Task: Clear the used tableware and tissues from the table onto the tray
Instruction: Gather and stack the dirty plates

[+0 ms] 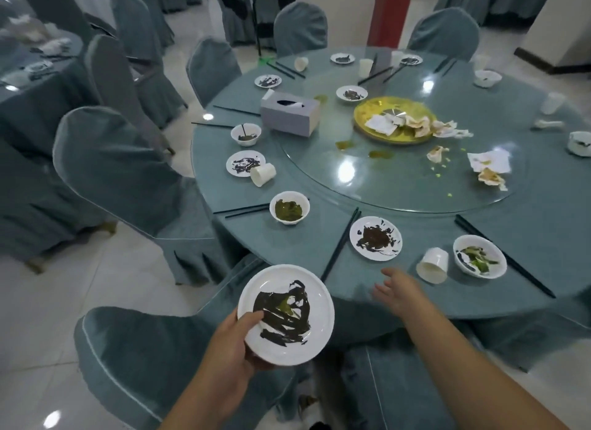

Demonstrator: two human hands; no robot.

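My left hand (236,343) grips a white plate (287,314) smeared with dark sauce, held off the table's near edge over a chair. My right hand (399,290) hovers open over the near table edge, fingers spread, just below a second dirty plate (375,238) and left of a tipped white cup (433,265). A bowl with green scraps (479,256) lies right of that cup. A bowl of green sauce (289,207) stands further left. Crumpled tissues (415,124) lie on a yellow platter (364,116) and on the glass turntable (383,180). No tray is in view.
A grey tissue box (289,113) stands on the turntable's left. More small plates, bowls, cups and black chopsticks (340,242) ring the round blue-clothed table (527,225). Covered chairs (128,180) crowd the left and near sides; one chair (134,359) is right under my left arm.
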